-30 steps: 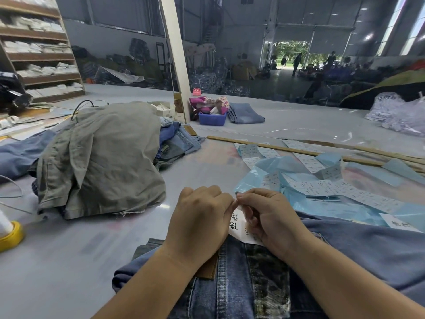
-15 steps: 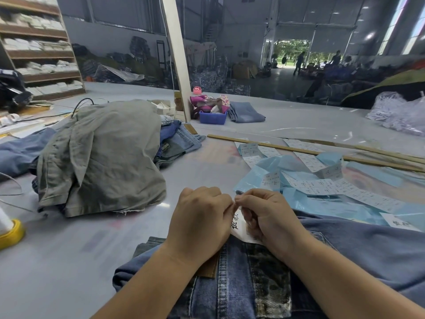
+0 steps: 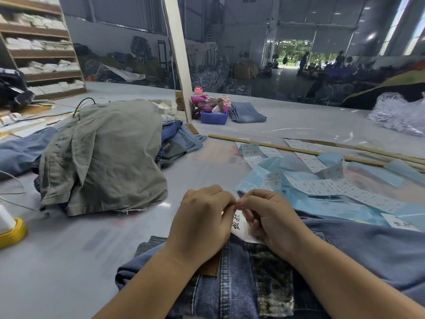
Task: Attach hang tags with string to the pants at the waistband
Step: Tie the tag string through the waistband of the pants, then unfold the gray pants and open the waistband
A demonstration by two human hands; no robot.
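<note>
Head view: both hands meeting fingertip to fingertip at 6 o'clock, over the jeans [image 3: 241, 286] spread on the counter [image 3: 69, 261]. Left hand [image 3: 202, 217] curled, thumb and forefinger pinching something too fine to make out, probably the string. Right hand [image 3: 269, 217] curled likewise, pinching at the same spot, lower fingers resting on the white tag [image 3: 239, 226] with black lettering. Tag lying at the waistband, just beyond the brown patch [image 3: 212, 264], partly hidden by both hands. String itself not visible, so cannot tell whether threaded, looped or knotted; judged mid-tying, with this pair not yet finished. At 10 o'clock, a heap [image 3: 103, 155] of olive and blue pants, tagged or not impossible to say. At 2 o'clock, label strips [image 3: 322, 187] on blue sheets [image 3: 299, 203], another white tag [image 3: 399, 223] at 3 o'clock, suggesting more still to do. Yellow tape roll [image 3: 13, 233] at 9 o'clock, blue bin [image 3: 213, 117] at 12 o'clock, well apart from the work.
</note>
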